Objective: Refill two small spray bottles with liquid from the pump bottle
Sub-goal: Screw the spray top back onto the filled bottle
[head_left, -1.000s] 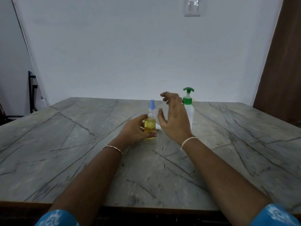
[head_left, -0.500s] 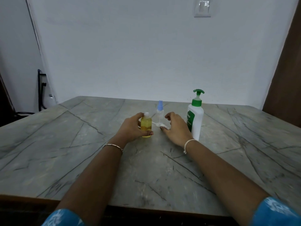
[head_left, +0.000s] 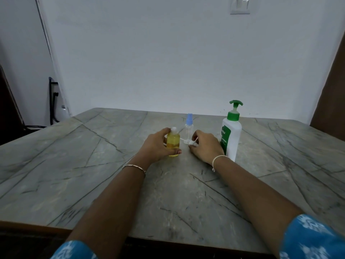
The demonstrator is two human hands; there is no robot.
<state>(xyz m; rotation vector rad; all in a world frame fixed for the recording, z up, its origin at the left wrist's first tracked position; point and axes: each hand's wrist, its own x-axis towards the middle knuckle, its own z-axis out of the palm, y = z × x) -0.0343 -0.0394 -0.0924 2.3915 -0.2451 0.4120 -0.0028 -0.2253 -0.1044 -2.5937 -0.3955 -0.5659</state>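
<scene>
A small bottle of yellow liquid (head_left: pixel 173 142) stands uncapped on the table, and my left hand (head_left: pixel 158 145) wraps around it. Just behind stands a clear small spray bottle (head_left: pixel 188 128) with a pale blue cap on. My right hand (head_left: pixel 204 146) rests on the table to its right, fingertips pinching a white spray head (head_left: pixel 191 142) whose thin tube lies toward the yellow bottle. The white pump bottle (head_left: pixel 231 135), green pump and green label, stands upright right beside my right wrist.
The grey marble table (head_left: pixel 93 165) reaches to a white wall. A brown door (head_left: pixel 330 94) is at the far right. A black frame (head_left: pixel 53 101) leans in the left corner, off the table.
My right hand has come down from in front of the pump bottle to the table and closed its fingertips on the white spray head. My left hand stays on the yellow bottle.
</scene>
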